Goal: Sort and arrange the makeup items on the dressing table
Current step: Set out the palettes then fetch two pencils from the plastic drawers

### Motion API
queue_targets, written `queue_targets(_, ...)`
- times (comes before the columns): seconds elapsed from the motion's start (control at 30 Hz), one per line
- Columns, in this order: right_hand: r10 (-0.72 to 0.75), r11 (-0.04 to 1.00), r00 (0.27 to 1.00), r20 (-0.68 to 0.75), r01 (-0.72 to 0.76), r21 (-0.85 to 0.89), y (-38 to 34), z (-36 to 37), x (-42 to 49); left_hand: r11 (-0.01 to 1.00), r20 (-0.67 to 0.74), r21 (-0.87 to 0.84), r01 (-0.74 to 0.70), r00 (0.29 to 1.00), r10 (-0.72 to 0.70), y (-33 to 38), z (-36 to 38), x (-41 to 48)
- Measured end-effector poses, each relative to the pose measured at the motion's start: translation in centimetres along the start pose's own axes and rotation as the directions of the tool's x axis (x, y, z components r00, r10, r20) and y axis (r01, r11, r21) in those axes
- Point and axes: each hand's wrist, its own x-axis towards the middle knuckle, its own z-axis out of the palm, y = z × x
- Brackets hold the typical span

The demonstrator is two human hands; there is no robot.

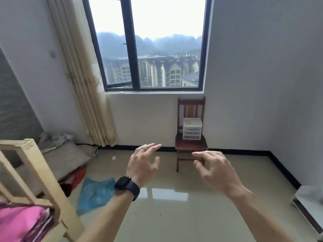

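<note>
A clear plastic drawer organizer (192, 128) stands on the seat of a dark wooden chair (191, 145) against the far wall under the window. My left hand (143, 163), with a ring and a black watch on the wrist, is stretched out in front of me, fingers spread and holding nothing. My right hand (215, 166) is held out beside it, fingers loosely spread, also holding nothing. Both hands hover in the air well short of the chair. No makeup items or dressing table are in view.
A cream wooden frame (31, 172) with pink fabric (19, 224) stands at the near left. A blue plastic bag (96, 193) and piled cloth (66, 154) lie on the glossy tiled floor. A white shelf edge (309, 203) shows at right. A curtain (83, 75) hangs left of the window.
</note>
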Motion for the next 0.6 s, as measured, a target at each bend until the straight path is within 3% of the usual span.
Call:
queue_targets(0.27,0.102,0.992,0.99,-0.097,-0.108,-0.067,4.4,1.7,14.7,0.988,0.11,-0.05,-0.146,0.982,0.151,-2.1,5.9,17.4)
queue_targets(0.6,0.186,0.979,0.979,-0.084,-0.191,-0.065,14.9,6.0,31.2,0.975,0.195,-0.009,-0.22,0.956,0.218,-6.0,18.5,36.2)
